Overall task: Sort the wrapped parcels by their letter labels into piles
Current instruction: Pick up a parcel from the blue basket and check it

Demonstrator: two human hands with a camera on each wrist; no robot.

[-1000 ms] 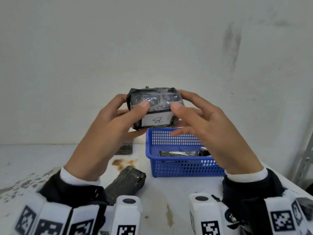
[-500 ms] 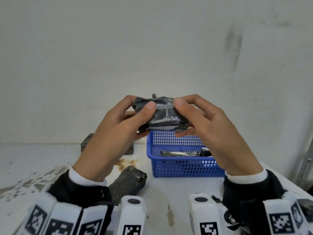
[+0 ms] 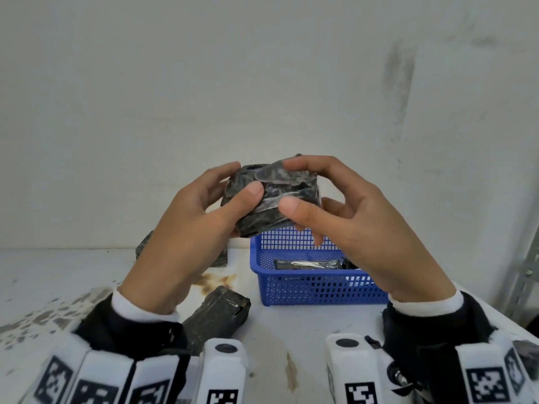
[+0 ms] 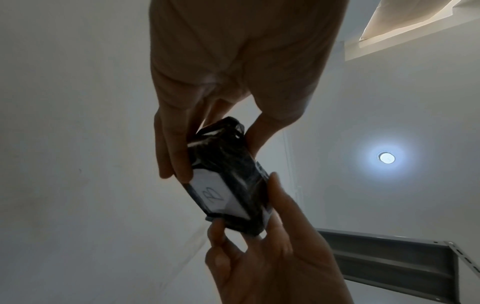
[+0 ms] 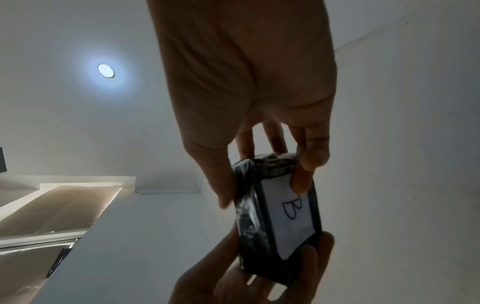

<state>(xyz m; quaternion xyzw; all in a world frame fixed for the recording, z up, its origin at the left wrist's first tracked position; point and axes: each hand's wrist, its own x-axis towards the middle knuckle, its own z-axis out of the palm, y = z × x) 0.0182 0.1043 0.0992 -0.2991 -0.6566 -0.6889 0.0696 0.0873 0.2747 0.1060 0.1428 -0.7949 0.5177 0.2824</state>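
A black plastic-wrapped parcel (image 3: 271,196) is held up in front of the wall, above the blue basket (image 3: 306,290). My left hand (image 3: 243,179) grips its left end, thumb on the near face and fingers behind. My right hand (image 3: 290,185) pinches its right end between thumb and forefinger. In the head view only dark wrapping faces me. The wrist views show the parcel (image 4: 228,181) (image 5: 275,216) from below, with its white label reading B (image 4: 215,193) (image 5: 291,209).
The blue basket holds at least one dark parcel (image 3: 306,263). Another parcel (image 3: 218,316) lies on the white table near my left wrist. One more parcel (image 3: 144,246) sits by the wall behind my left hand. A metal shelf post (image 3: 525,272) stands at right.
The parcel has been turned in both hands, so its B label, which faced the head camera, now faces away and down. The hands have sunk slightly.
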